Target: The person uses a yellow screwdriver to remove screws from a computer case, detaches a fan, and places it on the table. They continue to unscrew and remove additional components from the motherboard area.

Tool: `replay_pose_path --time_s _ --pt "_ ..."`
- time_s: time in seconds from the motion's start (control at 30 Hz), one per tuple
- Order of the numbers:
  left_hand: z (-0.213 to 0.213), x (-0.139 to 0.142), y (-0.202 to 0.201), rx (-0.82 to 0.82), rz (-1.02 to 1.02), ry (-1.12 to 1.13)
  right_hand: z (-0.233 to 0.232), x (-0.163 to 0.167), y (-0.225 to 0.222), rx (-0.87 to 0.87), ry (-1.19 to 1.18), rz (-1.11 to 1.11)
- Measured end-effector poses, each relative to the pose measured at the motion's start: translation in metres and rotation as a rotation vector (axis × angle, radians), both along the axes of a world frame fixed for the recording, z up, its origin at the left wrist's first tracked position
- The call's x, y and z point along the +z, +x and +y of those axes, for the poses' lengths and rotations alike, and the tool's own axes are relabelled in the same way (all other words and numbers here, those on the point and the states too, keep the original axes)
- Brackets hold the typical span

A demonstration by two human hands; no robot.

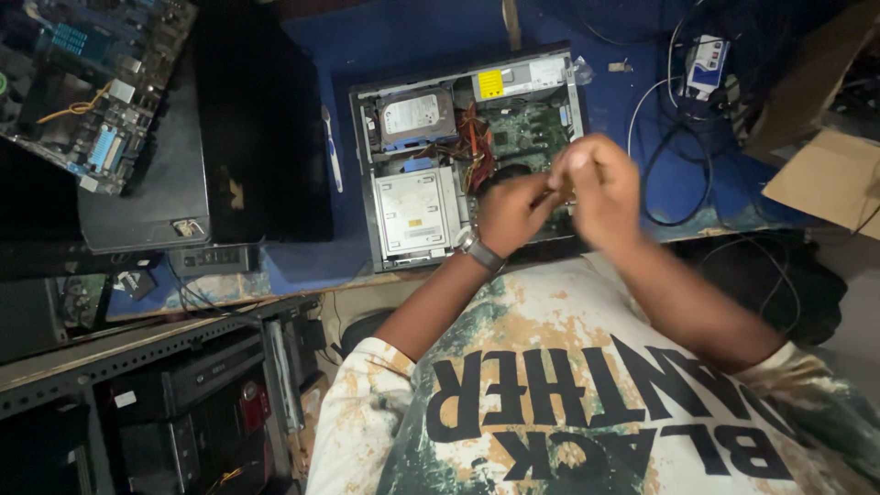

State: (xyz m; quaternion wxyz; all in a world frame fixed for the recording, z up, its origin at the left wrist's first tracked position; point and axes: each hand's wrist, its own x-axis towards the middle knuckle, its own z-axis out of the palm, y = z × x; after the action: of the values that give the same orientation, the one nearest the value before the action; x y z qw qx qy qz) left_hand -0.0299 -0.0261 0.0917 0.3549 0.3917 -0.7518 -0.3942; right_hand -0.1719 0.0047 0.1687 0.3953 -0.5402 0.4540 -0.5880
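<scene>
open desktop case [390,174] on tabletop [312,247] | our left hand [513,213] and right hand [596,183] meet above its motherboard [527,137], grip blurred, cannot tell | drives seated, cover off

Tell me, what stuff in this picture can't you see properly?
- Whatever the left hand and right hand pinch between them: head view, motion blur and fingers hide it.
- Part of the green board in the open computer case: both hands cover it.
- The circuit board at top left: cut off by the picture's edge.
- The boxes under the shelf at bottom left: too dark.
</scene>
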Motion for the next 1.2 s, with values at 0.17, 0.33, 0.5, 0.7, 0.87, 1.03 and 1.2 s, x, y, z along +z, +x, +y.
replay_pose_path --time_s 0.17,0.33,0.5,0.7,0.87,1.03,1.2 --pt "0.000 0.003 0.003 -0.060 0.052 -0.049 0.019 -0.004 0.025 -0.095 -0.122 0.053" --pt "0.000 -0.006 0.004 -0.312 0.002 -0.028 -0.005 -0.013 -0.028 0.390 0.143 -0.096" --pt "-0.004 -0.013 0.002 -0.213 0.044 -0.069 -0.003 -0.010 -0.019 0.095 0.043 0.039" --pt "-0.003 -0.008 0.000 -0.035 0.029 0.030 0.016 -0.019 0.024 -0.114 -0.267 -0.038" --pt "-0.007 -0.009 0.007 -0.294 0.005 -0.075 0.007 -0.038 -0.002 0.002 -0.049 -0.236" --pt "-0.008 -0.007 0.011 -0.243 -0.005 0.045 -0.001 -0.036 -0.018 0.109 -0.100 -0.013" --pt "-0.008 0.003 0.012 -0.066 -0.042 -0.067 0.011 -0.022 0.012 -0.028 -0.107 0.023"
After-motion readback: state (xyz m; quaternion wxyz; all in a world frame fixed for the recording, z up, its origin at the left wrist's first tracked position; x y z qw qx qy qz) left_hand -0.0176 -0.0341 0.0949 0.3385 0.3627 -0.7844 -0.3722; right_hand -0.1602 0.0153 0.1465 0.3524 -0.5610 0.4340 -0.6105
